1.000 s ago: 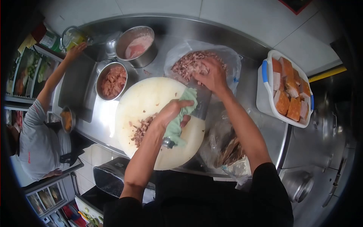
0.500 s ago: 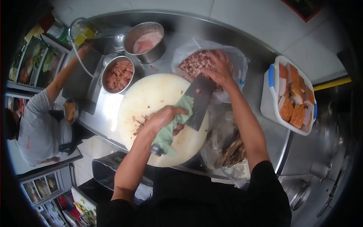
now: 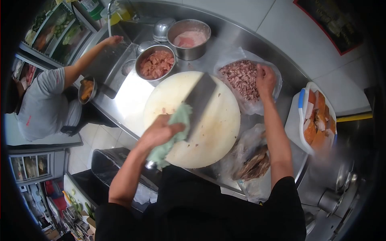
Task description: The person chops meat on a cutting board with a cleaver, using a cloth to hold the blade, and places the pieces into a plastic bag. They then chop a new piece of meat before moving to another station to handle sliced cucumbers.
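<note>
My left hand (image 3: 163, 130) is closed round the handle of a cleaver (image 3: 201, 100), with a green cloth (image 3: 171, 138) wrapped between palm and handle. The blade, smeared by motion, is over the round white chopping board (image 3: 225, 120), where a few small scraps lie. My right hand (image 3: 266, 82) is at the right side of a clear plastic bag (image 3: 251, 106), its fingers curled on the bag's edge. Chopped meat (image 3: 239, 78) fills the bag. Close to my right forearm, another plastic bag (image 3: 245, 148) holds dark brown strips (image 3: 255, 164).
Metal pots of sliced meat (image 3: 157, 64) and pale pink meat (image 3: 191, 39) stand behind the board. A white tub (image 3: 295, 120) holds browned meat blocks (image 3: 317, 116). Leftward, a co-worker (image 3: 44, 104) reaches over the sink (image 3: 116, 52), near a bowl (image 3: 94, 90). A bin (image 3: 106, 160) stands below.
My left hand has drawn the cleaver away from the bag, back over the board. My right hand has lifted off the chopped meat to the bag's right side. The view has shifted.
</note>
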